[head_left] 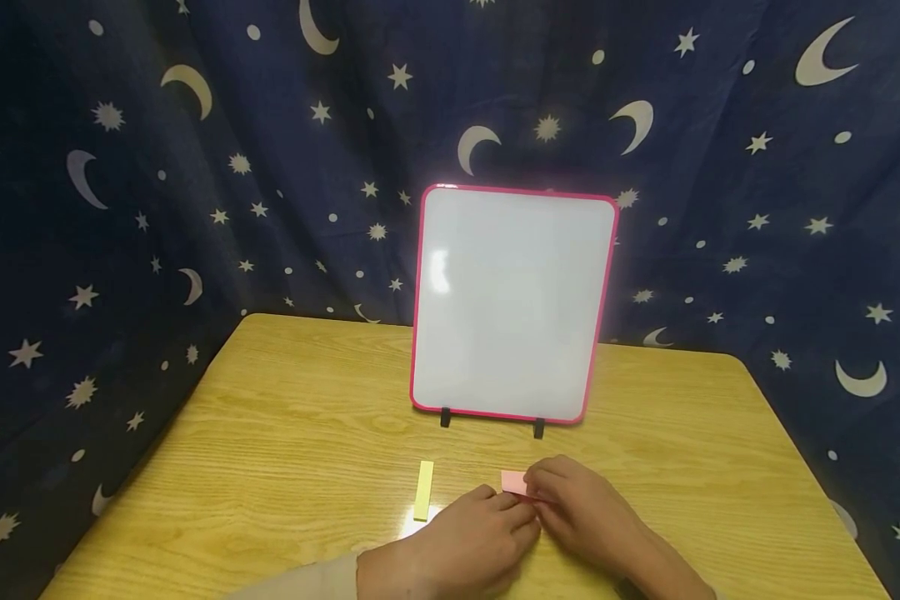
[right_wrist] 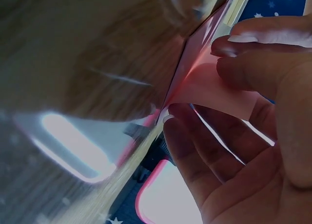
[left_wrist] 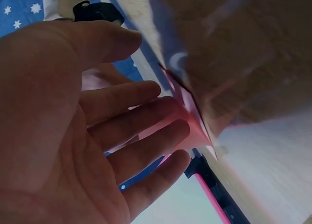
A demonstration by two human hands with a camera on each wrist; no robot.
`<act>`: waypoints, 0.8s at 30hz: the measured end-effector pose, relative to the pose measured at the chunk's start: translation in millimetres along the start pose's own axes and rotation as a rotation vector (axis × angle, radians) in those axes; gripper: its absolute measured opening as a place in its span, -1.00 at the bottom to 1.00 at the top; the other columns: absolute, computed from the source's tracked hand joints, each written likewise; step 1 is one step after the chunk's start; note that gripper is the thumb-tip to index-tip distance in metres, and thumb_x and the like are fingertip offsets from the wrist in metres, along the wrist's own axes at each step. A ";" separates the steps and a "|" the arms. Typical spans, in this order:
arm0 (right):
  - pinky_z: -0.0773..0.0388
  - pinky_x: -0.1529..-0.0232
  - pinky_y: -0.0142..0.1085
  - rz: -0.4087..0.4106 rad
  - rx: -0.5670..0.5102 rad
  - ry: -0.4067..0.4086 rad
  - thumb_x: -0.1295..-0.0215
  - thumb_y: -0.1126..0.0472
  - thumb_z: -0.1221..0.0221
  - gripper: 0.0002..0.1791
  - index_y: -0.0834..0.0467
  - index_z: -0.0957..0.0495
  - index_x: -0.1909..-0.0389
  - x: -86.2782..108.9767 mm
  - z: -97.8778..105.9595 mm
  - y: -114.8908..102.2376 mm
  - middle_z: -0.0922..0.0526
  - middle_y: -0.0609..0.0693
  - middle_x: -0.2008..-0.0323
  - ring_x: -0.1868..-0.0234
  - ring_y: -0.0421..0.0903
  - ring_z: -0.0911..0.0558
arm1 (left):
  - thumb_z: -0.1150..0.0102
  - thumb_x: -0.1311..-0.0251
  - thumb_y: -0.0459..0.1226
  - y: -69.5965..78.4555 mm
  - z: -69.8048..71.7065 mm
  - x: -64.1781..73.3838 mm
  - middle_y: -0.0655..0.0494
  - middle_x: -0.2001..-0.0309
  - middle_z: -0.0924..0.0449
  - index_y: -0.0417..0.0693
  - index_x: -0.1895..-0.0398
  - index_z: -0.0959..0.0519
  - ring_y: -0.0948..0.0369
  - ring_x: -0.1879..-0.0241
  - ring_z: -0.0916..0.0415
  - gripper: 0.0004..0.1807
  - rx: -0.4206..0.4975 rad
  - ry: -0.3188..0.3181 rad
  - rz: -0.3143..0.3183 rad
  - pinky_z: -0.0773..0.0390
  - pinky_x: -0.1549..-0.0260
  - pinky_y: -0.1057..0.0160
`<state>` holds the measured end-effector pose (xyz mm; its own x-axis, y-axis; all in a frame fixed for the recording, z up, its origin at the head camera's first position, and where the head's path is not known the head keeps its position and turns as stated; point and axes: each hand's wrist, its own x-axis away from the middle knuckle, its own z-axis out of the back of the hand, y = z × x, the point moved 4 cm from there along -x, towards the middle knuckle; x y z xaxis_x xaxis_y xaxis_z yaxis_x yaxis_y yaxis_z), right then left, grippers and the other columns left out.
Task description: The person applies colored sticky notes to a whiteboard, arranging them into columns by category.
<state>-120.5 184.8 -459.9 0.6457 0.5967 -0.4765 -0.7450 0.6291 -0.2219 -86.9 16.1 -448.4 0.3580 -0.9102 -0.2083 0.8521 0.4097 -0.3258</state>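
Note:
A pink sticky note [head_left: 512,482] lies near the front middle of the wooden table, partly hidden by both hands. My right hand [head_left: 588,512] pinches its loose sheet; in the right wrist view the pink sheet [right_wrist: 209,90] bends up away from the rest of the pad. Just left of it, my left hand [head_left: 480,537] rests low over the table. Its fingers are nearly straight in the left wrist view, with fingertips right at the pink paper [left_wrist: 195,131]. A narrow yellow sticky note pad [head_left: 423,492] lies beyond the left hand.
A whiteboard [head_left: 513,300] with a pink frame stands upright behind the hands, on small black feet [head_left: 446,417]. The wooden table [head_left: 307,400] reaches back to a dark blue curtain [head_left: 270,150] patterned with moons and stars.

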 end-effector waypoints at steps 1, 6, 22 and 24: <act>-0.60 0.03 -0.31 0.001 -0.003 0.000 -0.05 0.37 -0.43 -0.69 -0.02 -0.67 0.20 0.0 0.0 0.1 -0.66 -0.25 0.15 0.10 -0.26 -0.63 | -0.19 -0.34 0.04 0.1 -0.7 0.0 0.31 -0.07 -0.65 0.13 -0.13 -0.63 0.32 -0.12 -0.56 -0.61 -0.004 -0.002 0.003 -0.50 0.08 0.35; -0.59 0.01 -0.33 0.009 0.001 0.003 -0.06 0.35 -0.44 -0.69 0.00 -0.68 0.18 0.2 -0.4 0.7 -0.67 -0.24 0.14 0.09 -0.26 -0.63 | -0.17 -0.37 0.02 0.0 -4.1 -0.3 0.30 -0.07 -0.64 0.13 -0.09 -0.63 0.30 -0.10 -0.55 -0.66 -0.007 -0.009 0.021 -0.49 0.09 0.33; -0.58 0.04 -0.35 0.019 0.020 0.005 -0.03 0.36 -0.44 -0.68 -0.01 -0.66 0.21 -0.1 -1.7 0.4 -0.65 -0.25 0.16 0.11 -0.27 -0.61 | -0.18 -0.37 -0.01 -0.8 -6.6 0.8 0.29 -0.03 -0.62 0.16 0.11 -0.59 0.29 -0.04 -0.53 -0.81 -0.009 0.015 0.022 -0.44 0.16 0.34; -0.57 0.05 -0.36 0.019 0.018 0.004 -0.02 0.36 -0.44 -0.68 -0.02 -0.65 0.22 -0.7 -1.6 0.4 -0.64 -0.25 0.18 0.13 -0.28 -0.60 | -0.18 -0.37 -0.01 -1.1 -6.5 0.8 0.29 0.01 -0.60 0.16 0.14 -0.57 0.29 0.00 -0.52 -0.82 -0.008 0.020 0.023 -0.43 0.19 0.34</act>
<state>-121.5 183.9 -461.0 0.6308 0.6069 -0.4836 -0.7541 0.6263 -0.1976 -90.0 15.3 -454.2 0.3698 -0.8991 -0.2344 0.8406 0.4312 -0.3277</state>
